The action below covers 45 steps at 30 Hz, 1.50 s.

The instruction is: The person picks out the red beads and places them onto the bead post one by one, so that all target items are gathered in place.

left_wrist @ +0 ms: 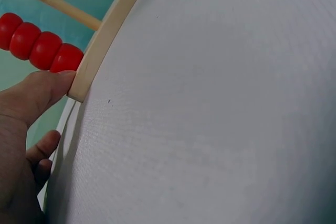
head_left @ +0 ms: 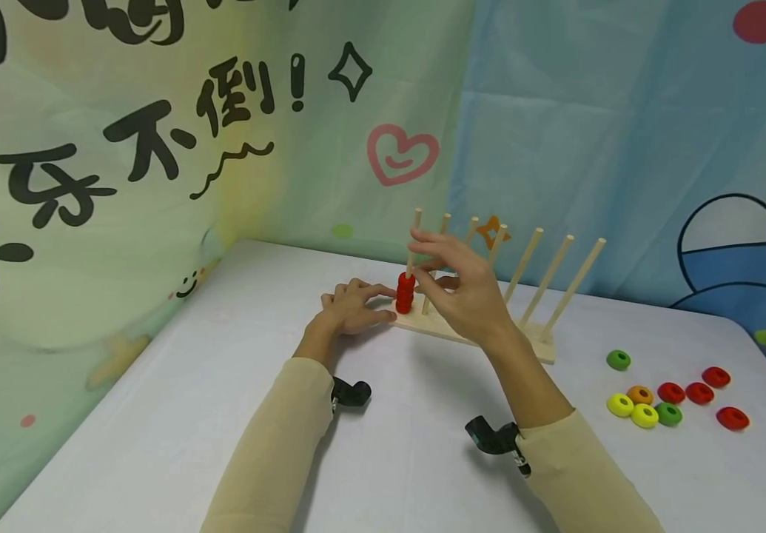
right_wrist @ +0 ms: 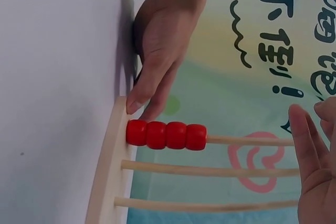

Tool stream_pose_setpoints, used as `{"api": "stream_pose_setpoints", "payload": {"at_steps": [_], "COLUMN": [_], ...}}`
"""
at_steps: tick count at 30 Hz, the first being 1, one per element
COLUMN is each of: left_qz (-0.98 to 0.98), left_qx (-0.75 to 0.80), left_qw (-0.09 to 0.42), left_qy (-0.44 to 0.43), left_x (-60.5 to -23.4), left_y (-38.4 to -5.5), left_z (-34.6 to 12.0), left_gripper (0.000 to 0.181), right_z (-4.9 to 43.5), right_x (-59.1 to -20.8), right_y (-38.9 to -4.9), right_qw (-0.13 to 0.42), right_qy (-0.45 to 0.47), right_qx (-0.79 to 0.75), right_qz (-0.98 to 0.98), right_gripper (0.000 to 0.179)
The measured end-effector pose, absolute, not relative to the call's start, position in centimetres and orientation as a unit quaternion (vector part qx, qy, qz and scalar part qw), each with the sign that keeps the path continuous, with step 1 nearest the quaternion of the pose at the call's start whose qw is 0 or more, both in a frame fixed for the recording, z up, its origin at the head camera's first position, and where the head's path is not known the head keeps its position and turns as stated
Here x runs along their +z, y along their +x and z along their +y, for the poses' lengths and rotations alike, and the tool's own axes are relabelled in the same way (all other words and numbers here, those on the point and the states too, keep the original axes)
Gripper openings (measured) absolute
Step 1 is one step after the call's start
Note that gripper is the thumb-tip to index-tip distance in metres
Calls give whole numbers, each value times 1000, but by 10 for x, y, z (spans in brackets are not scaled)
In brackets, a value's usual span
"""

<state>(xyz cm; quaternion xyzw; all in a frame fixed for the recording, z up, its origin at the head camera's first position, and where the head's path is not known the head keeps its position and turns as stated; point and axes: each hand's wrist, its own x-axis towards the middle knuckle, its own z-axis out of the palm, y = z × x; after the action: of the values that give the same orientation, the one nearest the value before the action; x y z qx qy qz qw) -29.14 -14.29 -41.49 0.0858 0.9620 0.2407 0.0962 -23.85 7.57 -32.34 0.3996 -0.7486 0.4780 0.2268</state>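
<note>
A wooden peg stand (head_left: pixel 436 326) with several upright pegs stands on the table. Several red beads (head_left: pixel 405 293) are stacked at the bottom of its leftmost peg, and all of them show clearly as red beads (right_wrist: pixel 167 135) in the right wrist view. My left hand (head_left: pixel 354 307) holds the stand's left end, thumb on the near side and index finger on the far side. In the left wrist view the thumb (left_wrist: pixel 47 88) lies against the base beside the lowest bead. My right hand (head_left: pixel 459 285) is near the upper part of that peg, fingers apart, with no bead between them.
Loose beads lie on the table to the right of the stand: several red beads (head_left: pixel 699 393), two yellow beads (head_left: pixel 619 405), an orange bead (head_left: pixel 640 394) and two green beads (head_left: pixel 619 360). A printed cloth (head_left: pixel 556 111) hangs behind the table. The other pegs (head_left: pixel 572 290) carry no beads.
</note>
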Motion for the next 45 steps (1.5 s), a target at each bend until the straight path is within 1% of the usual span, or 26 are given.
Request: {"api": "stream_pose_setpoints", "payload": {"at_steps": [6,11,16,24,31,41,45], "left_qz": [962,963,964,963,961,962,961], "left_qx": [241,238,234,235,239,238,245], "left_qw": [95,88,95,96,95,96,95], "left_qy": [87,92,85,95,98,95,91], "left_x": [-416,-414,-414,-416,-415,-416,-417], "left_y": [-291,-289,-286,-285,-286,-290,-291], "left_z": [-141,-141,-143,-142,-140,-140,-143], "left_gripper": [51,51,52,52,51,51,51], "right_z": [85,94,101,112,129,150,153], "right_x": [-331,-336,-343,-349,-353,-360,-362], "right_y": [-235,-230,-225,-221,-216,-216,-218], "right_qw": [219,224,216,222,212,213,222], "right_qy": [406,404,408,400,389,401,403], "right_qx": [483,476,486,479,464,465,464], "right_qz": [-745,-748,-742,-749,-767,-760,-757], "right_gripper": [37,37,40,43,44,51,49]}}
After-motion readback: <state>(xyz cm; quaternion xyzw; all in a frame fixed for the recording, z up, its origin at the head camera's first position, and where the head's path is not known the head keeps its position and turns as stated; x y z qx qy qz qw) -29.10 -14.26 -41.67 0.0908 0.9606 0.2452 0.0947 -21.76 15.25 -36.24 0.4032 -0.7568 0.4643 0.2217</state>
